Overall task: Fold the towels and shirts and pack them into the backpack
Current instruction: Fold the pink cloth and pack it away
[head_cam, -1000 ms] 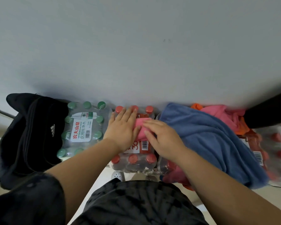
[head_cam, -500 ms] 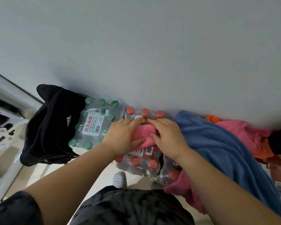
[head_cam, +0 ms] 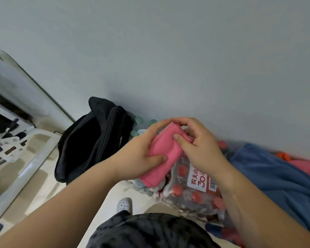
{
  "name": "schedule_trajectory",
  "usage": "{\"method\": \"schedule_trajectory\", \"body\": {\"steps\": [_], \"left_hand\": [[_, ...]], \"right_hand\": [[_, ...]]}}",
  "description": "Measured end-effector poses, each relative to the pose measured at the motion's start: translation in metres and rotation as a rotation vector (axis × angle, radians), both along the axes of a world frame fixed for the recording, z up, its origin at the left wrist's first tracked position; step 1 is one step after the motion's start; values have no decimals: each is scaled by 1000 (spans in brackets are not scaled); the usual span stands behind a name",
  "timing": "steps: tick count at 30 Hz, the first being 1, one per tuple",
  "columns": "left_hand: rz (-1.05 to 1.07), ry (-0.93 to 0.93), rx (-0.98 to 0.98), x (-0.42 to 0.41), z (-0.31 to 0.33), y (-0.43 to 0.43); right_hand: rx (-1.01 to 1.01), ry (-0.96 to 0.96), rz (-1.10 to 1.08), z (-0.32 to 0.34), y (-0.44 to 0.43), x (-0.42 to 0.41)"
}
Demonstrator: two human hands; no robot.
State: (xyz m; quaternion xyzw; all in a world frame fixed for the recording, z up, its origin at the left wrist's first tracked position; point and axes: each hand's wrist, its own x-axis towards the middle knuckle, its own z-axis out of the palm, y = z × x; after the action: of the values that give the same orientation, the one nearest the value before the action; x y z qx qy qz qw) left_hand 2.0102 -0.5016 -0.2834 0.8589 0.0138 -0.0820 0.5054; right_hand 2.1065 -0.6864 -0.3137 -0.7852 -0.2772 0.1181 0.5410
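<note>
Between the two hands, raised clear of the surface below, sits the pink towel [head_cam: 166, 149], already folded into a compact oblong bundle. The left hand [head_cam: 138, 158] grips its lower half, thumb across the front and fingers wrapped behind. The right hand [head_cam: 202, 149] holds the upper end, thumb pressed on the face and fingers curled over the top edge. Both hands are clamped on the cloth.

The bundle is held above a pack of red-capped bottles [head_cam: 195, 192] and has not reached the backpack [head_cam: 89, 144], which slumps against the wall [head_cam: 168, 59] just to the left, beside some green-capped bottles [head_cam: 139, 120]. Its interior is too dark to say whether anything is packed, or even whether the mouth is fully open.

To the right, a blue towel [head_cam: 276, 179] lies spread and unfolded. Beyond it a pink garment [head_cam: 306, 167] and a piece of orange cloth [head_cam: 283, 156] lie bunched against the wall.

Assessment: one item folded and ready for stowing. At least three cloth items are unfolded, and none is visibly packed. The task stands at an early stage.
</note>
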Motion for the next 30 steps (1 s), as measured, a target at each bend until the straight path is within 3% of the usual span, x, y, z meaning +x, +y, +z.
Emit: {"method": "schedule_trajectory", "body": {"steps": [6, 8, 12, 16, 20, 23, 26, 30], "left_hand": [[103, -78, 42, -49, 49, 132], [183, -61, 35, -62, 53, 186], [435, 1, -53, -70, 23, 275], [346, 161, -150, -59, -40, 298], [171, 245, -16, -42, -98, 272], [152, 257, 232, -39, -127, 278], [279, 240, 353, -50, -144, 310], [289, 227, 395, -59, -158, 338]], "right_hand": [[-159, -27, -14, 7, 107, -31], [-257, -120, 9, 8, 143, -40], [-530, -480, 148, 8, 203, -57], [-942, -571, 457, -1, 243, -67], [-1273, -556, 469, 0, 255, -63], [-1414, -496, 406, 0, 250, -57], [-1494, -485, 349, 0, 240, -52], [-1469, -483, 293, 0, 234, -51]]}}
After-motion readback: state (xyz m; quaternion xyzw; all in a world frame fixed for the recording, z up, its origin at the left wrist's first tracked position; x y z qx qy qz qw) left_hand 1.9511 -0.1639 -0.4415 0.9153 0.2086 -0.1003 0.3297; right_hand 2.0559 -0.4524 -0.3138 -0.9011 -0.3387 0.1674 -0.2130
